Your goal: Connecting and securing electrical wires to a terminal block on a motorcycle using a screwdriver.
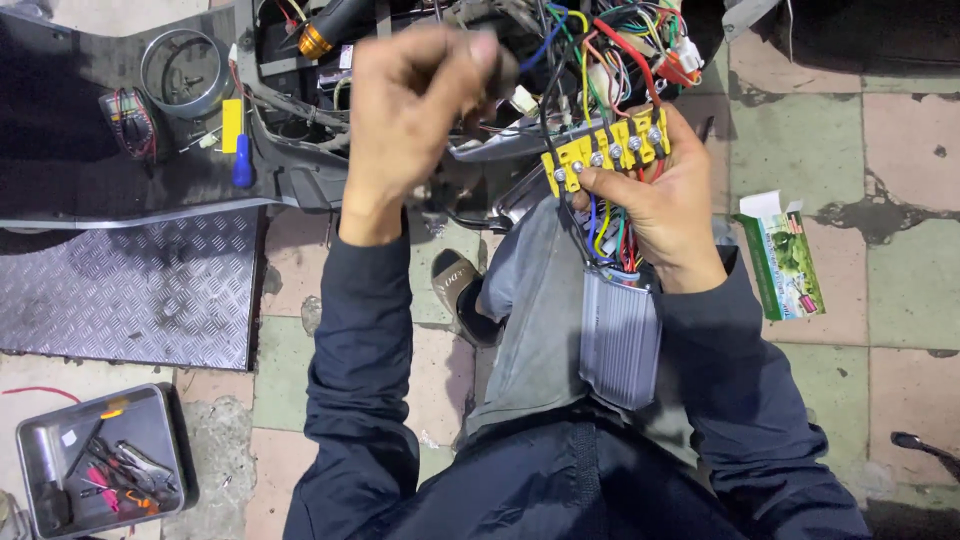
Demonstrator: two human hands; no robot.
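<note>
Head view, person crouched over an opened scooter body [300,170] on a tiled floor [830,150].

Right hand [655,205]: closed grip on a yellow terminal block [603,152], thumb pressing its lower edge, fingers wrapped behind. The block sits at knee height, just above a ribbed silver controller box [620,345] resting on the person's lap. Coloured wires [605,235] run from block to box; a second wire bundle [610,55] rises into the scooter.

Left hand [415,110]: raised, fingers curled tightly around a small dark object, blurred; its kind cannot be told.

Nearby: yellow-and-blue screwdriver [236,145] on the scooter deck, metal tool tray [100,460] at lower left, green carton [785,262] on the floor at right.

Risks, as judged: the box is only balanced on the lap, so a knee shift could drop it and strain the wires at the terminals. Wires crowd closely; a pull on the upper bundle could loosen a screw joint or let bare ends touch.
</note>
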